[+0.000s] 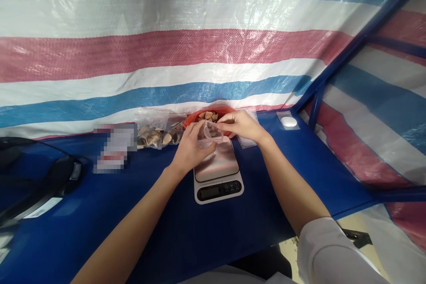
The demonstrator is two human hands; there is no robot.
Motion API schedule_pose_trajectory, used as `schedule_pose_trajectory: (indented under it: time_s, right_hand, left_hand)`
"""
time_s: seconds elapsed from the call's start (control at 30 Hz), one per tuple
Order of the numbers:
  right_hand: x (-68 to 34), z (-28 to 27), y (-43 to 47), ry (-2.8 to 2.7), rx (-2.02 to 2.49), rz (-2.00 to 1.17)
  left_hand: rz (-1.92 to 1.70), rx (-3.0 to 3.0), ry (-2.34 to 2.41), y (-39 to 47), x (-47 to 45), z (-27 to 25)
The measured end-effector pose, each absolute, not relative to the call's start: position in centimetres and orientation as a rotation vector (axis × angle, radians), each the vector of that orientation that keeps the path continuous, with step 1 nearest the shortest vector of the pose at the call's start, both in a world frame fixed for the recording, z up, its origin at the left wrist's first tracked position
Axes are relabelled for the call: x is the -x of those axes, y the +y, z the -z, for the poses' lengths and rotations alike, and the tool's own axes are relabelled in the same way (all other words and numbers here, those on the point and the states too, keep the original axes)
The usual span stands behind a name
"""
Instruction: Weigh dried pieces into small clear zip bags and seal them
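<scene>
Over the back of a digital kitchen scale point(218, 166), I hold a small clear plastic bag point(213, 132) with its mouth spread. My left hand point(191, 148) grips the bag's near left side between thumb and fingers. At the far right rim of the bag, my right hand point(244, 125) pinches the edge with its fingertips. Directly behind the bag sits a red plastic bag point(189, 119) with brown dried slices point(208, 116) in it. A few dark crumbs lie on the scale's plate. I cannot tell whether the bag in my hands contains anything.
Clear bags of dried slices point(155, 136) lie left of the red bag. Flat clear bags point(248, 141) are under my right wrist. A white round object point(289, 121) rests at the right. Black headgear point(63, 173) lies left on the blue table point(259, 226). Striped sheeting point(166, 49) hangs behind.
</scene>
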State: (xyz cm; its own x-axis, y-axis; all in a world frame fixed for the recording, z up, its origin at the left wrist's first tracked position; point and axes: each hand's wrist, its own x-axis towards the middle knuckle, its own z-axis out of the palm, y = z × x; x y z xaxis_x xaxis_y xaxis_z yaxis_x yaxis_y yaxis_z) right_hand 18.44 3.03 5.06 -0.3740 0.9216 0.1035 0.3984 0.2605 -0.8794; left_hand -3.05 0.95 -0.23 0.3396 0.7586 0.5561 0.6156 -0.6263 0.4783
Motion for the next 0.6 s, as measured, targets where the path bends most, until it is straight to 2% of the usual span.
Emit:
schedule_pose_trajectory:
  time_s: [0.33,0.6]
  right_hand:
    - [-16.7,-7.4,1.0,-2.081,1.194,-0.671]
    - [-15.3,-6.9,1.0,-2.345,1.363,-0.431]
  left_hand:
    - [-1.044,-2.341,1.356,1.0,3.0,0.4]
    - [-1.133,-2.438,1.296,1.0,2.7,1.0]
